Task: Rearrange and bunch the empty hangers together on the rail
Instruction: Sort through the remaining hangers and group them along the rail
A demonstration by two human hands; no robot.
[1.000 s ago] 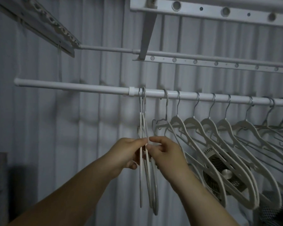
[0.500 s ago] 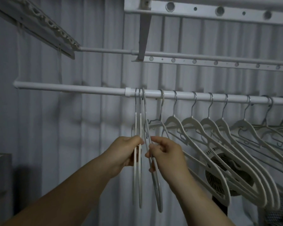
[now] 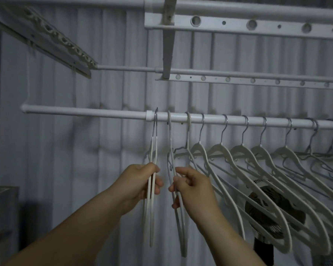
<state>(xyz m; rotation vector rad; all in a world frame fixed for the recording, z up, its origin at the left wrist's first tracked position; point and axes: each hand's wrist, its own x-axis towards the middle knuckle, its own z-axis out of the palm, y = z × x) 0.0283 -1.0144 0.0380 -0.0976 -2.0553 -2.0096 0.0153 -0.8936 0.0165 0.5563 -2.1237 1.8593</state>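
Two bare hands reach up toward a white rail [image 3: 85,113] that runs across the picture. The left hand [image 3: 142,182] is closed around a pair of thin white hangers [image 3: 152,208]. These two are pressed flat together and turned edge-on. Their hooks sit on the rail right beside a white collar [image 3: 150,117] where the rail gets thicker.

The right hand [image 3: 192,187] pinches one more thin hanger [image 3: 179,223] between thumb and fingers. This one also hangs edge-on, a little tilted, and its hook is on the rail just to the right of the pair. The two hands are near each other but not touching.

Eight more hooks can be counted along the rail to the right, each spaced apart from the next. Those white hangers [image 3: 258,169] hang at a slant, all empty, and the ones at the far edge are hard to count for sure.

One round dark fan [image 3: 267,208] stands behind the slanted hangers, low on the right. Two more white bars [image 3: 238,75] run higher up, with round holes in them. One ridged white wall [image 3: 56,150] is behind everything.
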